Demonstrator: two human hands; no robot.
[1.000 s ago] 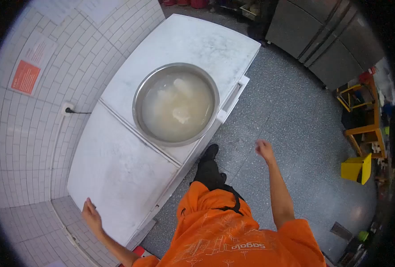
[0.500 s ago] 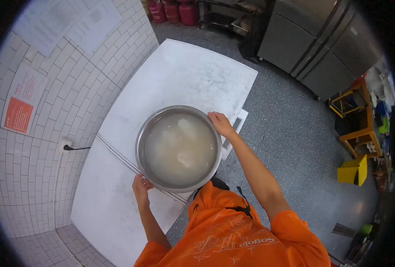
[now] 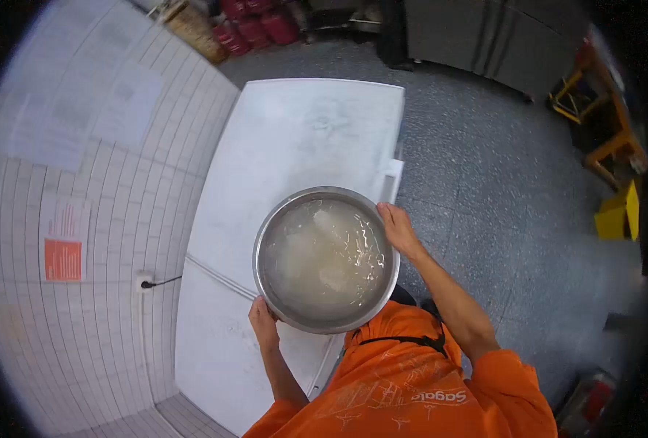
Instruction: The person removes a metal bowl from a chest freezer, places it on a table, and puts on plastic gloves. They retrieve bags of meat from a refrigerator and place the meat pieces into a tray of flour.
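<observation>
A large round metal bowl (image 3: 327,325) holds cloudy liquid with pale lumps in it. It is over the white chest freezer (image 3: 295,139), near its front side; whether its base touches the lid cannot be made out. My left hand (image 3: 264,321) grips the bowl's lower left rim, fingers against the outer wall. On the right side of the rim, my right hand (image 3: 398,228) has its fingers closed on the edge. The liquid's surface shows ripples and bright glints on its right part.
White brick wall (image 3: 119,241) with papers and a plugged cable (image 3: 165,281) borders the freezer on the left. Red gas cylinders (image 3: 254,31) stand beyond its far end. Steel cabinets (image 3: 485,44), a wooden stand (image 3: 616,146) and a yellow bin (image 3: 618,213) are across the grey floor (image 3: 470,168).
Both hands came in from the sides and took hold of the bowl's rim. The bowl is nearer my body than at first, and its liquid now ripples. The view has turned.
</observation>
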